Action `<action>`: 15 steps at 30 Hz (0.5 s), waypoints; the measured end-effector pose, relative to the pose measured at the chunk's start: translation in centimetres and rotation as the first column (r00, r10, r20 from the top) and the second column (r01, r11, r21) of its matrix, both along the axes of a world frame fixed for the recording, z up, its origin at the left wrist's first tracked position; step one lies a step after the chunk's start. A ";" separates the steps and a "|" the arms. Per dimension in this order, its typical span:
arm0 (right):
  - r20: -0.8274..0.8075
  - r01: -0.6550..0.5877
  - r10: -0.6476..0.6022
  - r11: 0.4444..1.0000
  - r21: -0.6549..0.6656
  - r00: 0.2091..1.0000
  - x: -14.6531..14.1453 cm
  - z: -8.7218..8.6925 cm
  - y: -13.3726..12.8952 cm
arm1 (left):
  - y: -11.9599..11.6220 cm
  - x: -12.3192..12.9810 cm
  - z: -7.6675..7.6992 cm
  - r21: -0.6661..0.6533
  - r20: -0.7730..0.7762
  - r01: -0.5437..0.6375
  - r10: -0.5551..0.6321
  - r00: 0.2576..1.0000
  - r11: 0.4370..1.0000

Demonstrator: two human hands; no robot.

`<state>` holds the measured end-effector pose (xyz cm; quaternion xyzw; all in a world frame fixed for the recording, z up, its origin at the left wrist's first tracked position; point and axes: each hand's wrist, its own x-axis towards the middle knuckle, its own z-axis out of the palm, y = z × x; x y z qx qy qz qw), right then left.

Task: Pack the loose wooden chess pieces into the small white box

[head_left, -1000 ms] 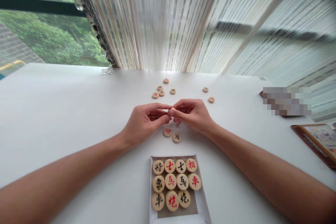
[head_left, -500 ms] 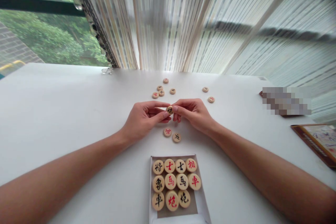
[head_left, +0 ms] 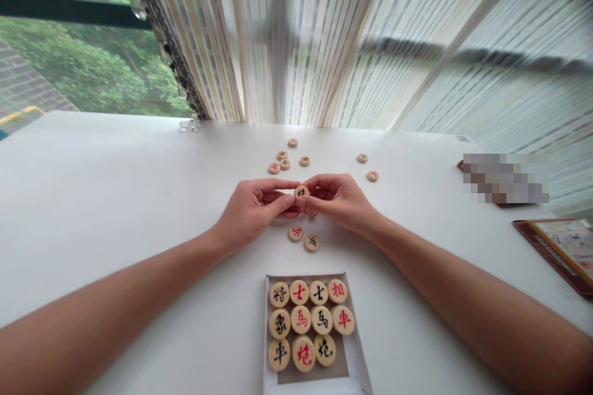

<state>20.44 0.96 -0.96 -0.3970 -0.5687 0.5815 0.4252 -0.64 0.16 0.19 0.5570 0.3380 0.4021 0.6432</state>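
Observation:
Between both hands, just above the white table (head_left: 139, 185), a round wooden Chinese chess piece (head_left: 301, 192) with a black character is held, its face towards me. My left hand (head_left: 252, 210) pinches it from the left with thumb and fingers. From the right, my right hand (head_left: 340, 200) grips it, the thumb covering part of the lower face. Two loose pieces, a red-marked one (head_left: 295, 233) and a black-marked one (head_left: 312, 242), lie on the table just below the hands. Nearer me stands an open white box (head_left: 353, 352) with rows of pieces, red and black characters up.
Several more pieces (head_left: 285, 164) lie scattered beyond the hands, with two others (head_left: 373, 176) further right. A brown-edged board (head_left: 556, 253) rests at the right edge, near a partly pixelated item (head_left: 504, 179). A string curtain (head_left: 287, 43) hangs behind the table.
The held piece has risen slightly and turned a little between the fingers. My right thumb has shifted left and lower on its face. The box and loose pieces stay put.

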 end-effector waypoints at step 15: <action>0.143 0.002 -0.015 0.996 0.090 0.990 -0.1 0.9 -0.4 | -0.1 -0.1 -0.5 0.144 -0.072 0.055 -0.045 0.996 0.988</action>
